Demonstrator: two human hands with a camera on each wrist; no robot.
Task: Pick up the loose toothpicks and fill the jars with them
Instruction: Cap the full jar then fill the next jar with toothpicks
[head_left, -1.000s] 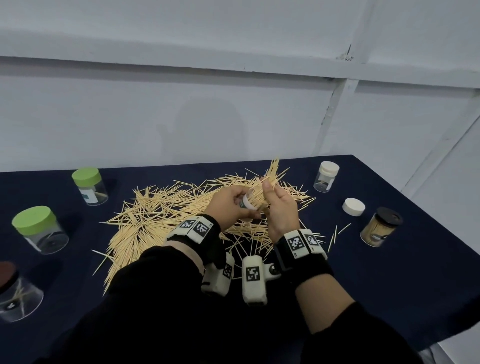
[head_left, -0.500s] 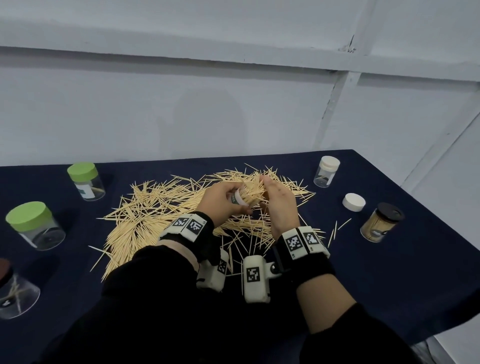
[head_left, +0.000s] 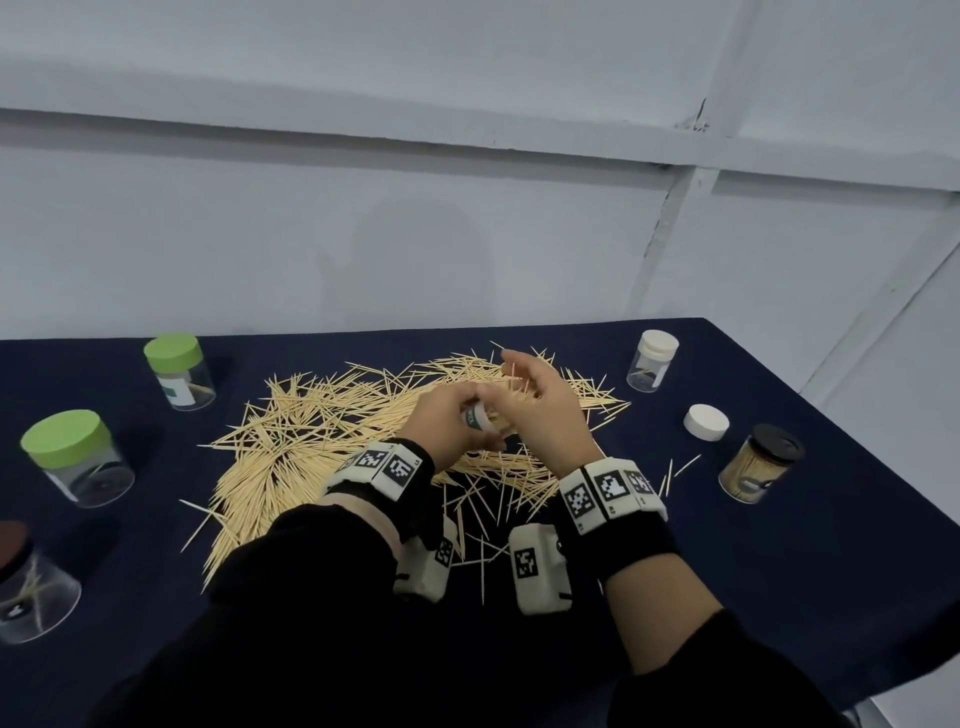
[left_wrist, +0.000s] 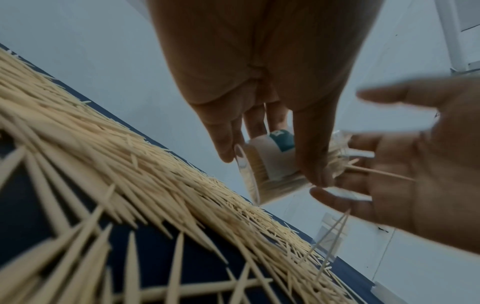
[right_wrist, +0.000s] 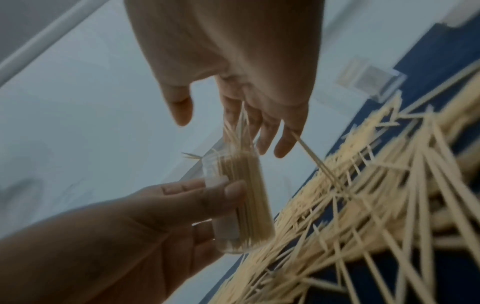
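Loose toothpicks (head_left: 322, 436) lie in a wide pile on the dark blue table (head_left: 779, 571). My left hand (head_left: 449, 421) grips a small clear jar (head_left: 480, 418) with a green and white label, tilted over the pile. In the right wrist view the jar (right_wrist: 244, 197) is packed with toothpicks, and some stick out of its mouth. My right hand (head_left: 543, 397) hovers at the jar's mouth with its fingers spread and relaxed (right_wrist: 246, 86). One toothpick (right_wrist: 311, 156) hangs by its little finger. The left wrist view shows thumb and fingers (left_wrist: 317, 144) round the jar (left_wrist: 270, 162).
Two green-lidded jars (head_left: 174, 374) (head_left: 72, 457) and a brown-lidded one (head_left: 21, 587) stand at the left. On the right are a white-lidded jar (head_left: 652, 361), a loose white lid (head_left: 705, 422) and a black-lidded jar (head_left: 761, 462) full of toothpicks. The table edge runs close on the right.
My right hand held a bundle of toothpicks at the jar's mouth; its fingers have now spread and the bundle stands in the jar. The left hand still holds the jar.
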